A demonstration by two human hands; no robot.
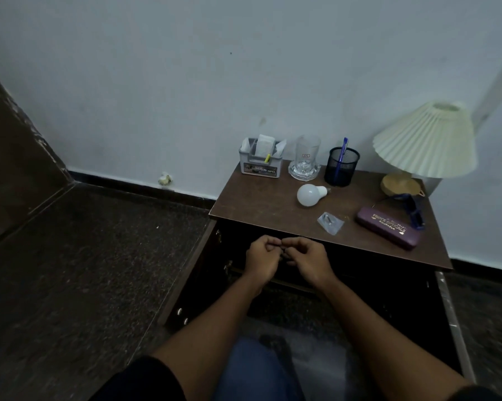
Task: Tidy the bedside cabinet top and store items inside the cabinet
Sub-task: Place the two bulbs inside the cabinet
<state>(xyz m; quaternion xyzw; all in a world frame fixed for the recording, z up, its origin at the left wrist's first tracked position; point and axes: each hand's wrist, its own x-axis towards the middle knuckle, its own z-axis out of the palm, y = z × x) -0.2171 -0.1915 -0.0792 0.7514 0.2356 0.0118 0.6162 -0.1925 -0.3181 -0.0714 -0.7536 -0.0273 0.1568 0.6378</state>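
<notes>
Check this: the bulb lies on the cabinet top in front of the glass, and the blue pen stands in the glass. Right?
Wrong on the pen. The head view shows the blue pen standing in the mesh cup, beside the glass. The bulb does lie on the cabinet top in front of the glass.

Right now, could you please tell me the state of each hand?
Left hand: fingers curled; what it holds, if anything, cannot be told.
Right hand: fingers curled; likewise cannot be told.

Black short left sleeve (pixel 141 380), matching black right sleeve (pixel 482 394), bare forearms (pixel 215 314), blue denim trousers (pixel 255 369)
</notes>
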